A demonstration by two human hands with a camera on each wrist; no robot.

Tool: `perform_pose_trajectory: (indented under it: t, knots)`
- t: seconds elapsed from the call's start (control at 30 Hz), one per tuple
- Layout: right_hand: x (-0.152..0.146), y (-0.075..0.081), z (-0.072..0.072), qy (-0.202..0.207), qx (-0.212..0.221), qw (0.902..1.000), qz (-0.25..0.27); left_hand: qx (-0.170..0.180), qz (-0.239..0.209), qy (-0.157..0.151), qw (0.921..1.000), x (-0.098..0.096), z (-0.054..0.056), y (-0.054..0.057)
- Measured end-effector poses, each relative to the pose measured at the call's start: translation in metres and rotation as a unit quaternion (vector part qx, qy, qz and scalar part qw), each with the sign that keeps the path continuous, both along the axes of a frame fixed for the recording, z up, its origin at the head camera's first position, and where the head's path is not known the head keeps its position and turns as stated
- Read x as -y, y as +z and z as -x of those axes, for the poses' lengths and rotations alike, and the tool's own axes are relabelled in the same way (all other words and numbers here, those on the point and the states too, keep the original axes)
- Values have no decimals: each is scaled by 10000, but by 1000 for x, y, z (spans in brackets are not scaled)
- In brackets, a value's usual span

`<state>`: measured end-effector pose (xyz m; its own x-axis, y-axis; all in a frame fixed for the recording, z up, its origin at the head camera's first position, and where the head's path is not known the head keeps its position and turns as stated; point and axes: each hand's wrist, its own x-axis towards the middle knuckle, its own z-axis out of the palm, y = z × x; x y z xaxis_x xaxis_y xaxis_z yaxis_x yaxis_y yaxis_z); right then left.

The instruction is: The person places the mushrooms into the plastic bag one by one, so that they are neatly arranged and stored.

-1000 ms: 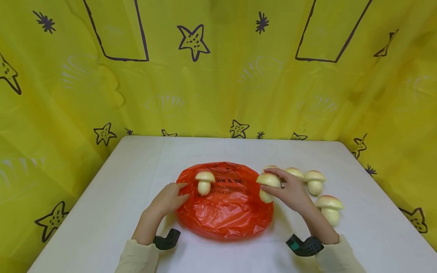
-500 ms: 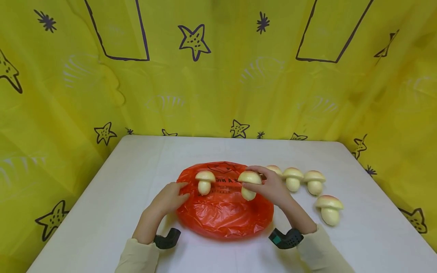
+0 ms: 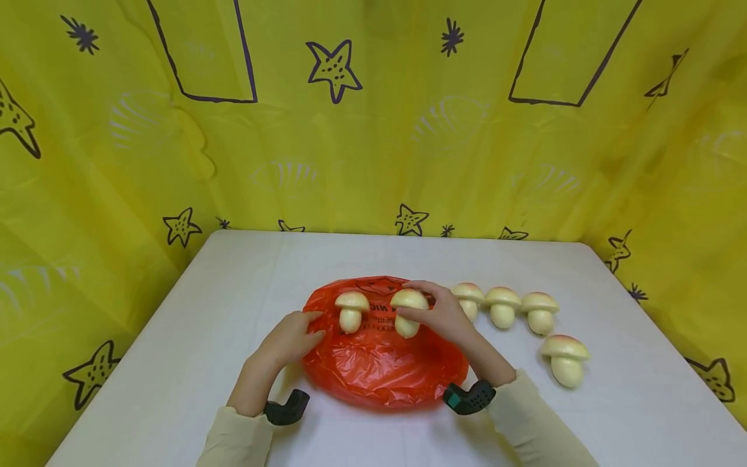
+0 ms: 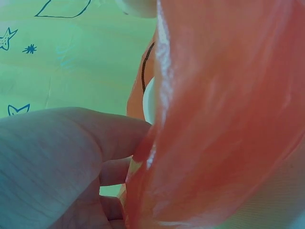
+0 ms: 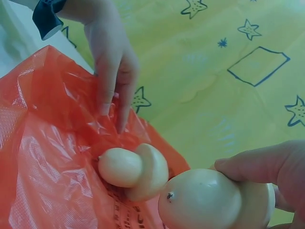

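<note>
A red plastic bag [image 3: 373, 376] lies spread out in the middle of the table. My left hand [image 3: 288, 338] pinches its left edge between thumb and fingers, as the left wrist view shows close up. One pale toy mushroom [image 3: 350, 319] lies within the bag, over its mirrored print. My right hand [image 3: 440, 318] holds a second toy mushroom [image 5: 200, 198] by the cap, above the bag and just right of the first. Its stem points toward me. In the left wrist view the red film [image 4: 214, 105] hides most of what lies behind it.
Several more toy mushrooms sit to the right: three in a back row, such as the middle mushroom [image 3: 503, 308], and a nearer mushroom [image 3: 566, 360]. The white table [image 3: 233, 279] meets a yellow patterned curtain [image 3: 373, 143] behind and at both sides.
My right hand has carried its mushroom leftward, from the bag's right edge to over the printed part near the first mushroom. The left hand stays on the bag's edge.
</note>
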<state>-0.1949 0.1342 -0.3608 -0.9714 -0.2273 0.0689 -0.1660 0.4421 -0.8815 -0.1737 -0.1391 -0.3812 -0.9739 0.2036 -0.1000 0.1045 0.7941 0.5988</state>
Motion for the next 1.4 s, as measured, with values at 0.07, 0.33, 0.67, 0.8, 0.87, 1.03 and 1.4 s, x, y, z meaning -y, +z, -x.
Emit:
perform_pose_trajectory:
  t: [0.07,0.33,0.67,0.8,0.87,1.03,1.4]
  knots:
    - [3,-1,1,31,0,10000,-3,-1,3,4,10000,0,0,0]
    - [14,-2,7,70,-94,9995,-278,2,3,15,10000,0,1,-1]
    - [19,-8,17,154,-103,9991,-379,43,-25,46,10000,-1,0,0]
    - [22,-12,21,261,-92,9991,-323,50,-24,53,10000,-1,0,-1]
    - [24,-15,22,266,-57,9991,-329,41,-15,43,10000,-1,0,-1]
    - [29,-20,25,192,29,9985,-511,-230,144,-118,9996,0,0,0]
    - [39,-26,28,39,77,9979,-637,-221,168,-118,9995,0,0,1]
